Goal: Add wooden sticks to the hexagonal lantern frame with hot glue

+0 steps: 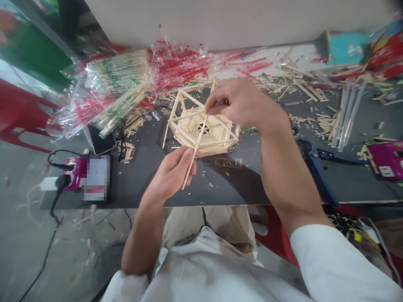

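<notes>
A thin wooden stick (201,133) slants between my two hands, over a many-sided frame (182,136) built of pale wooden sticks on the dark table. Near its lower end, my left hand (174,170) is closed round the stick between thumb and fingers. My right hand (239,102) pinches the upper end with thumb and forefinger, above the frame's far right side. The frame has a layered, web-like base and slanting struts. A clear ruler (220,162) lies just in front of it.
Bagged chopsticks (118,71) and red wrappers (182,63) crowd the back. Stick offcuts (327,121) and clear tubes (349,113) lie at right, near a blue-handled tool (321,176). A phone (96,178) and purple power strip (74,172) sit front left, with trailing cables.
</notes>
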Tool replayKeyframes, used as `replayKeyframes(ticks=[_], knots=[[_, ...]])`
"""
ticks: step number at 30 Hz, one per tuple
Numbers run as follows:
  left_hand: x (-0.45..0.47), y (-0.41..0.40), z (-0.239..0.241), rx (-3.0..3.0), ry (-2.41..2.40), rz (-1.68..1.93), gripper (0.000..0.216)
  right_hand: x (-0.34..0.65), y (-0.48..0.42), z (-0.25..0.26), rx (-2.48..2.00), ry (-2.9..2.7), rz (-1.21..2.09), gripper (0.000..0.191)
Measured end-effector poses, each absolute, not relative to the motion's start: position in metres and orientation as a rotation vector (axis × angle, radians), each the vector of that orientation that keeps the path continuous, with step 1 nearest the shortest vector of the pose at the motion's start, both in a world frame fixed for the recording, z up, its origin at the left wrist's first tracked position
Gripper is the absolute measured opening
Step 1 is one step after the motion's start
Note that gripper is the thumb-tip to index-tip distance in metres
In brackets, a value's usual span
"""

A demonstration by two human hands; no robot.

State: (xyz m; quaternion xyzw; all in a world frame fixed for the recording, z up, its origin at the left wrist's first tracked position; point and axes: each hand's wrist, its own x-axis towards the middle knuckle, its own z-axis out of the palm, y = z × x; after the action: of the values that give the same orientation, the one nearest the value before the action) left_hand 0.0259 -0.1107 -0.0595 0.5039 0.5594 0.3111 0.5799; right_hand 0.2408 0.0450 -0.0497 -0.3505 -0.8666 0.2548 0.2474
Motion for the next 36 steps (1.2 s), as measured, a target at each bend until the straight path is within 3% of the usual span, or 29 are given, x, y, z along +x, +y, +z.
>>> replayKeyframes(ticks=[7, 11, 16, 21, 29, 36], knots=[[0.018, -0.099, -0.054, 1.634, 1.567, 0.528, 0.041, 0.235, 0.033, -0.039, -1.188, -2.175, 0.788, 0.003], [0.008, -0.077, -0.037, 1.824, 1.824, 0.668, 0.039, 0.234, 0.032, -0.037, -1.197, -2.141, 0.836, 0.010], [0.017, -0.033, -0.023, 2.049, 1.683, 0.557, 0.022, 0.234, 0.033, -0.038, -1.213, -2.150, 0.834, 0.006], [0.035, 0.000, -0.019, 2.163, 1.584, 0.358, 0.031, 0.233, 0.031, -0.036, -1.282, -2.170, 0.807, 0.006], [0.043, 0.006, -0.033, 2.333, 1.510, 0.432, 0.022, 0.229, 0.028, -0.032, -1.318, -2.237, 0.758, 0.012], [0.048, 0.007, -0.032, 2.348, 1.610, 0.395, 0.012, 0.244, -0.023, 0.005, -1.411, -2.117, 0.526, 0.016]])
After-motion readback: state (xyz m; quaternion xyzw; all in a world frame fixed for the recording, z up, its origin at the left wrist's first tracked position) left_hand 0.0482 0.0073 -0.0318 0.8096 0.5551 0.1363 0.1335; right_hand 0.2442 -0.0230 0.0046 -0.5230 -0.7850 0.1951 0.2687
